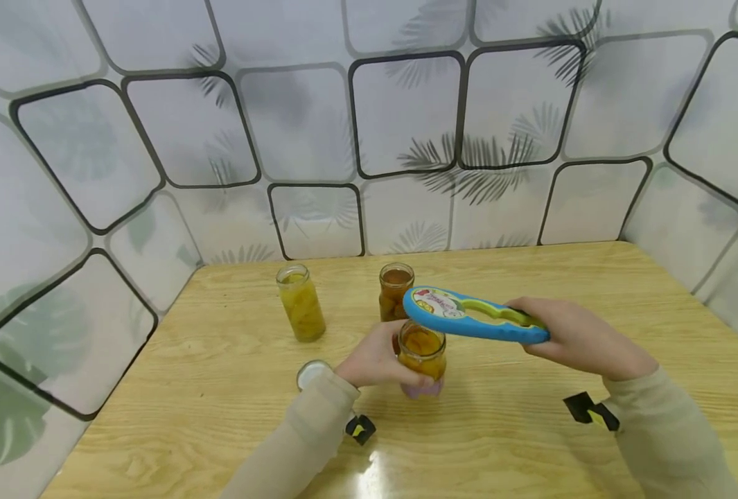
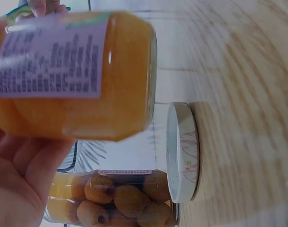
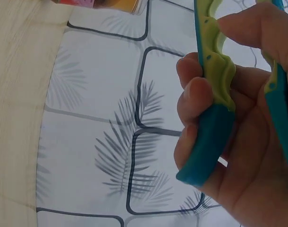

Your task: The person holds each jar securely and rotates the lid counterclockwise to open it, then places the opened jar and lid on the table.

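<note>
My left hand (image 1: pixel 384 357) grips a glass jar of orange fruit (image 1: pixel 422 353) around its side; its pale purple label (image 2: pixel 49 61) faces the left wrist camera. The jar stands upright with its glass rim bare. My right hand (image 1: pixel 558 336) holds a blue and yellow-green jar opener (image 1: pixel 468 315), fingers curled round one of its two handles (image 3: pixel 210 132). The opener's wide printed head hangs just above and behind the jar's mouth, overlapping the jar behind. A white lid (image 1: pixel 312 375) lies left of my left hand, its printed rim showing in the left wrist view.
Behind the held jar stands an uncovered jar of brown round fruit (image 1: pixel 396 287), partly hidden. A tall uncovered jar of yellow pieces (image 1: pixel 303 305) stands farther left. The light wooden table (image 1: pixel 219 416) meets patterned white walls (image 1: pixel 406 111) at the back and sides.
</note>
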Available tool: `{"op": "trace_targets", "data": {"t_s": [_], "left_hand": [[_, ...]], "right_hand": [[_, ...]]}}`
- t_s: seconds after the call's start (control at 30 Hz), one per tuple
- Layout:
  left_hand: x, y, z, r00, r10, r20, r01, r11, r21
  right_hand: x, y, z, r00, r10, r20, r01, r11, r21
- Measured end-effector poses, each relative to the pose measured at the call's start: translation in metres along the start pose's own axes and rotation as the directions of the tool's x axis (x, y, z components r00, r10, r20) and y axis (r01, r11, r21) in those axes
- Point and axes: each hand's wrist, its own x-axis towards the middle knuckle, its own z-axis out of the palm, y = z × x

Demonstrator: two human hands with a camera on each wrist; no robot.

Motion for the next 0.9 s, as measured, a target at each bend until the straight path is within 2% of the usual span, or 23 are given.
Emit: {"op": "trace_targets", "data": {"t_s": [0.03, 0.17, 0.27, 0.4, 0.7, 0.9], "left_hand": [[0.002, -0.005, 0.0, 1.0, 0.001, -0.015, 0.0, 1.0, 0.007], [0.005, -0.009, 0.002, 0.994, -0.005, -0.108, 0.013, 0.997, 0.075], [0.009, -0.008, 0.003, 0.984, -0.02, -0.179, 0.046, 0.989, 0.141], [0.016, -0.007, 0.006, 0.97, -0.035, -0.241, 0.087, 0.974, 0.21], [0.041, -0.008, 0.022, 0.952, -0.025, -0.304, 0.106, 0.961, 0.254], [0.061, -0.01, 0.032, 0.945, -0.051, -0.324, 0.14, 0.956, 0.257]], "right_hand": [[-0.001, 0.002, 0.0, 1.0, 0.02, 0.01, -0.02, 1.0, 0.012], [-0.007, 0.012, -0.002, 0.995, 0.096, 0.032, -0.097, 0.994, 0.04], [-0.014, 0.022, -0.004, 0.988, 0.151, 0.037, -0.153, 0.987, 0.041], [-0.022, 0.036, -0.008, 0.976, 0.217, 0.025, -0.218, 0.976, 0.022], [-0.042, 0.063, -0.021, 0.931, 0.366, 0.011, -0.366, 0.93, 0.044], [-0.052, 0.075, -0.026, 0.895, 0.445, 0.025, -0.446, 0.894, 0.052]]}}
